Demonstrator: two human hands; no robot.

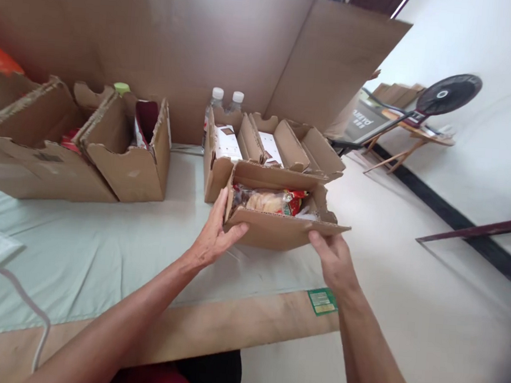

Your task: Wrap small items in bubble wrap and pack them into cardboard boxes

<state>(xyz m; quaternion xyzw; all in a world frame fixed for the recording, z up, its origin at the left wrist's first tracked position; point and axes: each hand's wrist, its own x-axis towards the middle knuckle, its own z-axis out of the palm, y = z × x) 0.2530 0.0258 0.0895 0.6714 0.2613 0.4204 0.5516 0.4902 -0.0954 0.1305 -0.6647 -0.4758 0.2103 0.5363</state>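
An open-topped cardboard box (274, 233) is between my two hands at the right part of the table. Inside lie a clear bag of pale, round food pieces (266, 201) and a red printed packet (296, 202). My left hand (217, 233) grips the box's left end, its thumb on the near wall. My right hand (332, 256) holds the near right corner, thumb against the front and the other fingers mostly hidden beneath. Right behind it stand cardboard bins (253, 141), two with white printed packs (227, 143) in them.
Larger cardboard bins (124, 175) stand on the left of the pale green cloth (146, 236). Two white-capped bottles (217, 97) are at the back, before a tall cardboard panel (227, 42). A white cable (18, 285) crosses the near left. A black fan (449, 94) stands beyond, right.
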